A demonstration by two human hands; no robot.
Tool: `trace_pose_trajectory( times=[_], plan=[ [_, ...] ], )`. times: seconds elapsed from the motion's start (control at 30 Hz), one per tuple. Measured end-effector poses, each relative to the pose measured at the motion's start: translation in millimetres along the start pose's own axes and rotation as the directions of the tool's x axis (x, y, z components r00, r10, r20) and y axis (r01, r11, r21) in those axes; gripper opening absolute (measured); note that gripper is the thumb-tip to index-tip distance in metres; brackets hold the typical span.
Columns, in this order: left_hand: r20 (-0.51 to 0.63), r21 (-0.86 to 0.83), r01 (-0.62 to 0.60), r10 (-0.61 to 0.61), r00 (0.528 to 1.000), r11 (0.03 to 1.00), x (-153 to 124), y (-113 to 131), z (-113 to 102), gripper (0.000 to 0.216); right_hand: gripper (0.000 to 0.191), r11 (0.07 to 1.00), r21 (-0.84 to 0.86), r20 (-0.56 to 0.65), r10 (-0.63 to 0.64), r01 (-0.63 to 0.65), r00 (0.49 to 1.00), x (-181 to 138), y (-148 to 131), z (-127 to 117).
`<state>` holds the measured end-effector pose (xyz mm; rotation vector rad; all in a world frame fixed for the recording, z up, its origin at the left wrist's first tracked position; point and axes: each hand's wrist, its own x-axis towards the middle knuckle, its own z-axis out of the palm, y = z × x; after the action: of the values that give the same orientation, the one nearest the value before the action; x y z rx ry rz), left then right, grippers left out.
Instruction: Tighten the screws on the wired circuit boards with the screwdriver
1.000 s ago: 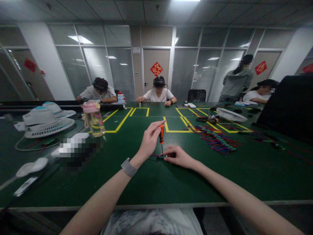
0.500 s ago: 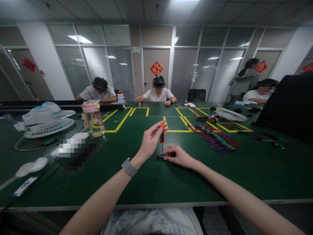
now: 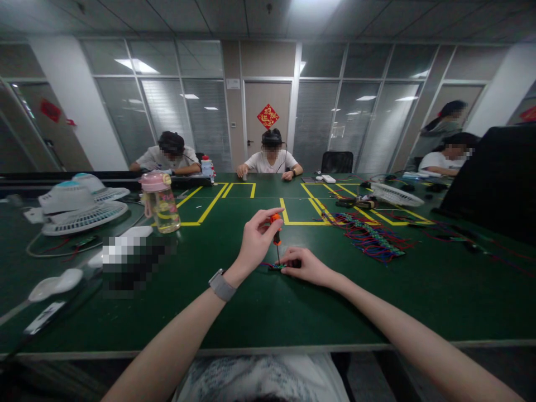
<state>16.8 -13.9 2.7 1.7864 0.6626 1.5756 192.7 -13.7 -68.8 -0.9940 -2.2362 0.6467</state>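
Observation:
My left hand [image 3: 260, 237] is closed around the orange and black handle of a screwdriver [image 3: 277, 239]. The screwdriver stands nearly upright, and its thin shaft reaches down to a small green circuit board [image 3: 276, 267] on the table. My right hand [image 3: 305, 264] rests on the table and pinches the board's right end between thumb and fingers. Wires stick out at the board's left side. My right fingers hide part of the board, and the exact spot under the screwdriver tip is too small to make out.
A row of wired circuit boards [image 3: 372, 234] lies to the right on the green table [image 3: 326, 318]. On the left stand a pink-lidded bottle [image 3: 161, 204] and white fan parts [image 3: 84, 209]. A black screen [image 3: 494, 184] rises at right. Several people sit or stand beyond.
My left fingers have shifted around the screwdriver handle, and the handle leans slightly further left. My right hand and the board stay in place. The standing person in the background has moved right.

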Motion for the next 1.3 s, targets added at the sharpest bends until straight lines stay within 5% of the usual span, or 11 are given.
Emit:
trace_pose_trajectory(
  times=[0.1, 0.3, 0.5, 0.7, 0.9, 1.1, 1.3],
  plan=[
    [-0.022, 0.085, -0.046, 0.048, 0.999, 0.995, -0.6, 0.6, -0.1, 0.024, 0.022, 1.0, -0.007, 0.004, 0.004, -0.004, 1.0, 0.1, -0.5, 0.0],
    [0.061, -0.119, 0.031, -0.024, 0.998, 0.992, 0.1, 2.1, 1.2, 0.032, 0.022, 1.0, -0.01, 0.002, 0.004, -0.004, 1.0, 0.4, -0.7, 0.1],
    [-0.045, 0.058, -0.058, 0.061, 0.997, 0.997, -1.5, 2.6, 0.4, 0.023, 0.022, 1.0, -0.022, 0.004, -0.005, 0.005, 1.0, 0.3, -2.7, -0.9],
    [0.029, -0.077, 0.005, -0.003, 1.0, 0.997, -1.0, 1.2, 1.3, 0.032, 0.022, 1.0, -0.019, 0.001, -0.004, 0.004, 1.0, 0.1, -2.4, -0.7],
    [-0.051, 0.078, -0.064, 0.068, 0.996, 0.995, -1.0, 3.2, 0.1, 0.023, 0.021, 1.0, -0.022, -0.016, -0.001, 0.0, 1.0, 0.5, -1.3, -0.2],
    [0.032, -0.101, 0.017, -0.014, 0.999, 0.995, -0.9, 1.4, 1.4, 0.032, 0.018, 1.0, 0.008, -0.057, 0.024, -0.023, 0.998, 0.1, -2.2, 0.6],
    [-0.015, 0.074, -0.042, 0.043, 0.999, 0.996, -1.2, 2.6, -0.2, 0.024, 0.017, 1.0, 0.006, -0.073, 0.028, -0.027, 0.997, 0.0, -1.6, 0.9]
  ],
)
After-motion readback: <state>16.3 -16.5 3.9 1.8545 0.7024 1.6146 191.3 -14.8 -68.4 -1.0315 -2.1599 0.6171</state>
